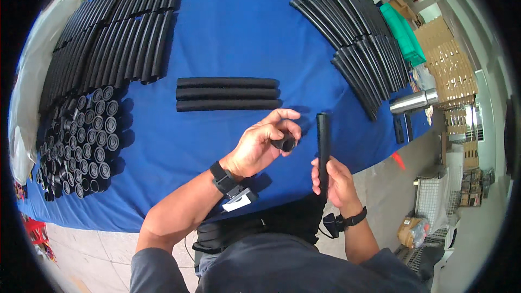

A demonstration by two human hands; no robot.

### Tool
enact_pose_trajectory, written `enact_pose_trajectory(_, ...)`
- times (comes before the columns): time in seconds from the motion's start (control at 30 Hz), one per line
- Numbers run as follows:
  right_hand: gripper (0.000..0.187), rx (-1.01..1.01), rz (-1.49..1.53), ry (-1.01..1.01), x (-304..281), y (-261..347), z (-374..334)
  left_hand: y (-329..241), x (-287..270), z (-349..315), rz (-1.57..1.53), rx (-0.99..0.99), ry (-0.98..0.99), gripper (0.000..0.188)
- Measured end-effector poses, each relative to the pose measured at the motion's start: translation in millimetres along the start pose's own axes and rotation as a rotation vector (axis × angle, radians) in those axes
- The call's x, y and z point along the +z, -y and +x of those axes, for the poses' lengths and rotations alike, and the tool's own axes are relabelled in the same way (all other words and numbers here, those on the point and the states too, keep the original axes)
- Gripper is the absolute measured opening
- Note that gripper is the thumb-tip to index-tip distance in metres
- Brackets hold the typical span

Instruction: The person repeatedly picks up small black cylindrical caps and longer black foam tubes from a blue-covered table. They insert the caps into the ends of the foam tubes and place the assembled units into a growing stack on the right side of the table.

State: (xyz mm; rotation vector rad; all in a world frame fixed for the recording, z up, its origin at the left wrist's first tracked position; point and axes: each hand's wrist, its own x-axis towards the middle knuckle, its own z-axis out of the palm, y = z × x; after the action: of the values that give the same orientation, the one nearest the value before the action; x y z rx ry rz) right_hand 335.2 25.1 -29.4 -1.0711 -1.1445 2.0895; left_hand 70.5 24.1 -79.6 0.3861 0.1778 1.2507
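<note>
My left hand [259,144] pinches a small black round cap [284,142] between thumb and fingers, its hollow end facing to the right. In my right hand [334,180] a straight black tube [323,144] stands roughly upright, gripped near its lower end. The cap and the tube are apart. Just beyond my left hand, three matte black tubes [228,94] lie side by side on the blue cloth [239,32]. A wristband with a small device is on each of my wrists.
At the left lie rows of black tubes [130,43] and a cluster of round black caps [87,141]. More glossy black tubes [353,38] are at the right, near a green bin [401,35] and a silver metal cylinder [414,101]. Clear plastic sheeting [38,76] borders the left edge.
</note>
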Motion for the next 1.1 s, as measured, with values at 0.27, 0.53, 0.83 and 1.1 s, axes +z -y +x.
enact_pose_trajectory(0.27,0.034,0.154,0.005,-0.035,-12.8,-1.9,8.7,1.9,11.2,-2.2,0.017,-0.026,-0.024,0.026)
enact_pose_trajectory(0.53,0.035,0.190,-0.091,-0.083,-7.7,-2.6,13.6,6.2,-0.2,-0.7,-0.048,-0.037,-0.080,0.040)
enact_pose_trajectory(0.83,0.037,0.173,-0.086,-0.081,-9.4,-1.7,11.5,-2.6,7.6,-1.1,0.055,-0.069,-0.178,0.043)
enact_pose_trajectory(1.1,0.051,0.114,-0.059,0.150,16.7,-6.6,-30.8,1.7,-1.4,-2.0,0.206,0.113,-0.246,0.045)
